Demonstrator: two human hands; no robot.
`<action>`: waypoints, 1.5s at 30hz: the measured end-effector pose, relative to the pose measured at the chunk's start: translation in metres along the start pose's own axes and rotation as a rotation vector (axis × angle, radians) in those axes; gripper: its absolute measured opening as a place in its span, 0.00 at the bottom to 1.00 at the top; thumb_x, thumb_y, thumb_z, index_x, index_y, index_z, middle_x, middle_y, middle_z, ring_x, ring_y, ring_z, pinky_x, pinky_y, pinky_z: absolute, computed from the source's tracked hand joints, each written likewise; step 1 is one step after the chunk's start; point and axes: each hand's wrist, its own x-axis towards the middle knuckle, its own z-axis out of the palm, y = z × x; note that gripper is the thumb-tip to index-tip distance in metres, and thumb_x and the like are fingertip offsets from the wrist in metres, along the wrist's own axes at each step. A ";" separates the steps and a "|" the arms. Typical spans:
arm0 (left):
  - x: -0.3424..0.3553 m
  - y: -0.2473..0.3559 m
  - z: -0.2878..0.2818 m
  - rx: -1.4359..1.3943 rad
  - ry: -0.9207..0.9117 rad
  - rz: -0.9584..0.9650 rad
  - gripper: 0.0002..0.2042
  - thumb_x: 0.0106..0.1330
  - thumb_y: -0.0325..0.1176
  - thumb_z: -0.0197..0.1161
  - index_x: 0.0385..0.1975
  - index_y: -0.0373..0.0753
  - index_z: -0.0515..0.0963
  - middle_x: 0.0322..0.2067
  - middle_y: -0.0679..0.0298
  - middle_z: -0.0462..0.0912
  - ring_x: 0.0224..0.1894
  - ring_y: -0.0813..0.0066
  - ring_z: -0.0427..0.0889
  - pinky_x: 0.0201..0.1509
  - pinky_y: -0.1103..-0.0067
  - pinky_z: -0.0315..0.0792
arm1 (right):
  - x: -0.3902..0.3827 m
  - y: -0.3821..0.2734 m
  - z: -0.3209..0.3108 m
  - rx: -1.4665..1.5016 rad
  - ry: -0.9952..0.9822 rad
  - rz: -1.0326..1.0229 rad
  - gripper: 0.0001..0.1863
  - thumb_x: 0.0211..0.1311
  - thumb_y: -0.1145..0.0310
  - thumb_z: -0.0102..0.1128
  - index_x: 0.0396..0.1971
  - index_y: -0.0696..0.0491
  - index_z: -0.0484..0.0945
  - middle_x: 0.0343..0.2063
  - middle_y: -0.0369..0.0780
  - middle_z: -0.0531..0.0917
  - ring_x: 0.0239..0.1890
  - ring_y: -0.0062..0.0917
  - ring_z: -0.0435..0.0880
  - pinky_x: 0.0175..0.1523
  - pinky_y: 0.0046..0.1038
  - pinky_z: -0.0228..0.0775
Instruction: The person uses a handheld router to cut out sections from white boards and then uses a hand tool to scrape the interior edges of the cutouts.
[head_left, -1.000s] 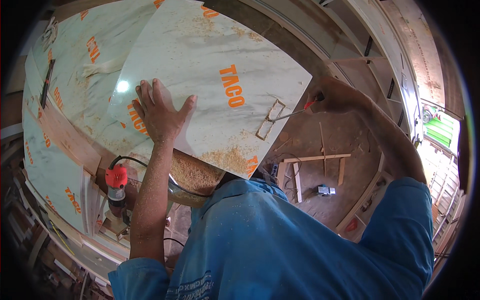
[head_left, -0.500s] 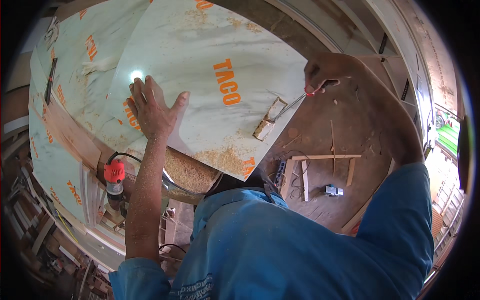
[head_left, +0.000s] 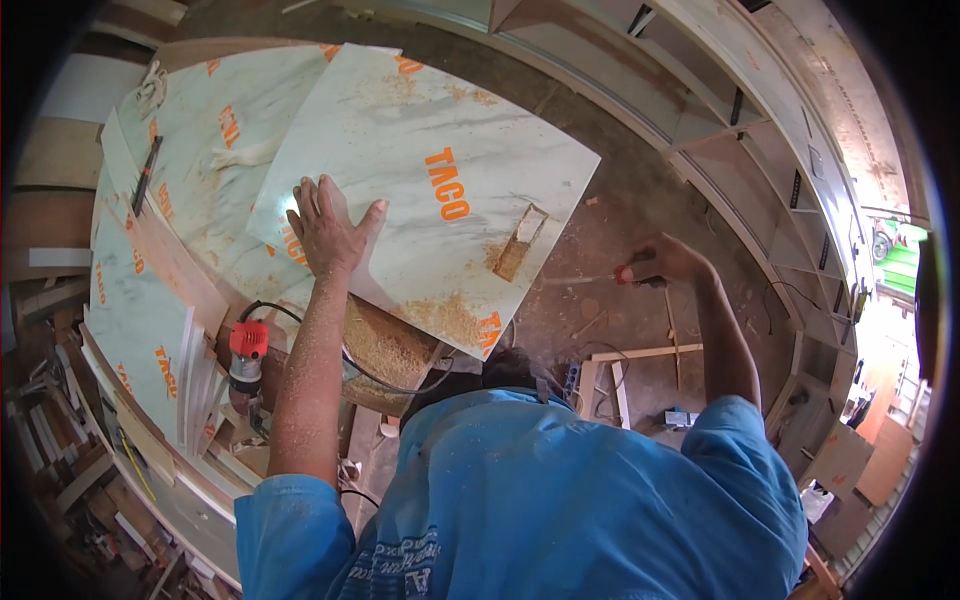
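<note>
My left hand [head_left: 326,225] lies spread on a white marble-patterned panel [head_left: 420,120] with orange print and sawdust. Near that panel's right edge is a rectangular cutout [head_left: 518,250] with rough wood showing. My right hand [head_left: 665,258] is closed on the red handle of a screwdriver [head_left: 623,275], held beside the panel's right edge; its shaft is blurred, pointing left. A red corded router [head_left: 248,350] stands left of my left forearm, with sawdust heaped beside its cord.
More marble-patterned panels [head_left: 130,340] and a dark long tool [head_left: 145,175] lie at the left. Wooden cabinet frames [head_left: 700,125] curve along the back and right. Wooden strips [head_left: 645,353] and a power strip [head_left: 573,378] are on the floor. Stacked offcuts [head_left: 75,470] fill the lower left.
My right hand and the screwdriver have moved down, out of the cutout and off the panel's edge. The strip within the cutout looks partly opened. The whole view has shifted.
</note>
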 end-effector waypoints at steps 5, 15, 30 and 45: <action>-0.002 0.002 -0.005 -0.002 0.013 0.009 0.53 0.56 0.76 0.60 0.72 0.37 0.61 0.73 0.46 0.57 0.78 0.47 0.49 0.79 0.48 0.43 | -0.040 0.020 0.090 0.088 0.437 -0.260 0.18 0.59 0.58 0.75 0.44 0.53 0.85 0.32 0.35 0.87 0.27 0.17 0.81 0.29 0.23 0.69; -0.009 -0.003 -0.013 0.003 0.013 0.032 0.54 0.58 0.77 0.56 0.72 0.35 0.60 0.74 0.43 0.56 0.78 0.46 0.49 0.79 0.48 0.42 | -0.010 -0.028 0.258 -0.301 1.073 -0.250 0.14 0.60 0.66 0.62 0.45 0.51 0.74 0.32 0.52 0.82 0.37 0.53 0.85 0.41 0.51 0.74; -0.013 -0.016 -0.023 -0.053 0.024 0.030 0.55 0.58 0.76 0.56 0.72 0.31 0.60 0.73 0.40 0.56 0.79 0.46 0.49 0.79 0.48 0.40 | 0.071 -0.038 0.351 0.174 1.472 -0.252 0.15 0.67 0.60 0.60 0.52 0.42 0.76 0.33 0.48 0.86 0.39 0.49 0.87 0.42 0.46 0.75; -0.013 -0.017 -0.022 -0.078 0.048 0.027 0.54 0.58 0.76 0.56 0.71 0.31 0.61 0.73 0.40 0.57 0.78 0.45 0.50 0.79 0.47 0.41 | 0.041 -0.080 0.291 0.056 1.332 -0.127 0.20 0.70 0.52 0.56 0.51 0.52 0.69 0.33 0.54 0.86 0.40 0.56 0.85 0.44 0.50 0.73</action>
